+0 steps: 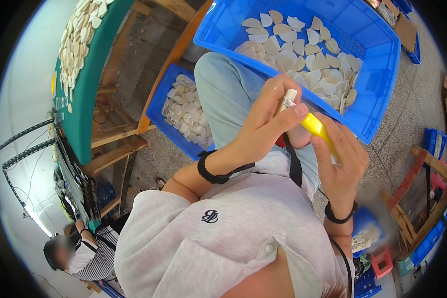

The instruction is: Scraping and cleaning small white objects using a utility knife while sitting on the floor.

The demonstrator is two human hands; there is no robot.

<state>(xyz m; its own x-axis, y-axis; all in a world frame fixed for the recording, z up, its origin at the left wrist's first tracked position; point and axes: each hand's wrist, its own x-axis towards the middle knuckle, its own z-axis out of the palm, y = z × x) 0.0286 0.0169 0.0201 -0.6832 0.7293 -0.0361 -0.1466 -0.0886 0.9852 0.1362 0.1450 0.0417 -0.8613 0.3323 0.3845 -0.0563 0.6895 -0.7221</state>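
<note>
My left hand (265, 116) is closed round a small off-white piece (290, 96), its thumb lying along the near side. My right hand (343, 155) grips a yellow-handled tool (314, 125). A small shiny metal bit shows against the white piece between the hands; the tool's exact kind is unclear. Both hands are above my lap, close to the near wall of a large blue crate (377, 89). Inside that crate lie many off-white half-round pieces (320, 62), flat and loosely heaped.
Left of my knee stands a smaller blue crate (161, 119) of similar pieces. Further left, more pieces (79, 47) cover a green-topped table (97, 64) on wooden legs. Another person (92, 253) is at the lower left. A red stool (382, 262) stands at the lower right.
</note>
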